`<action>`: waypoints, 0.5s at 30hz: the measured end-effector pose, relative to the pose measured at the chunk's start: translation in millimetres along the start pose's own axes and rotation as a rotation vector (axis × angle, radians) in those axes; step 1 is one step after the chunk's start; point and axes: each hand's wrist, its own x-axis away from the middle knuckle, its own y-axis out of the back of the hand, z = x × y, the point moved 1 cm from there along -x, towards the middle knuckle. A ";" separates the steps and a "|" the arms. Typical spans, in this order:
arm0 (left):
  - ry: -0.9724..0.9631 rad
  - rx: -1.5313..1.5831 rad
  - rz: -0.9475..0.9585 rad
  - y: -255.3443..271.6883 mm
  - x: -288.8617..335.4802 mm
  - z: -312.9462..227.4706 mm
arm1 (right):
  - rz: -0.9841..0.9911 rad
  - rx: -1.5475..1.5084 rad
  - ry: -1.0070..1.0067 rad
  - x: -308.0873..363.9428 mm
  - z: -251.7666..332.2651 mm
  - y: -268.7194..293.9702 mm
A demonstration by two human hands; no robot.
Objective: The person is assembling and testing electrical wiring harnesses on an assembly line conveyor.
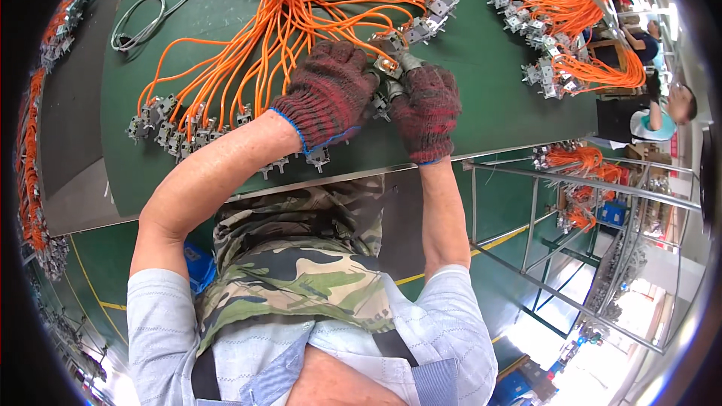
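Observation:
Both my hands wear dark red and grey knitted gloves and meet over the green table. My left hand is closed at a metal connector on the end of an orange cable; the glove covers part of the grip. Beside it my right hand is curled around a grey cylindrical metal piece, whose kind I cannot make out. A bundle of orange cables fans out beyond my hands. Several grey metal connectors hang on the cable ends to the left, and more connectors lie at the far right of the bundle.
A green mat covers the table, whose near edge runs in front of my body. A coiled grey cable lies at the far left. Another orange cable bundle sits at the right, near a person. Metal rack frames stand at the right.

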 end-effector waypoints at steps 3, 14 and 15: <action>0.071 -0.013 0.058 3.8 -12.4 -15.2 | -0.033 0.074 0.018 1.4 -1.8 -4.6; -0.057 0.032 -0.198 -6.4 24.1 4.9 | 0.391 -0.031 -0.113 -10.1 23.3 52.8; -0.098 0.011 -0.243 -8.1 26.0 6.4 | 0.362 -0.065 -0.001 1.8 22.8 48.7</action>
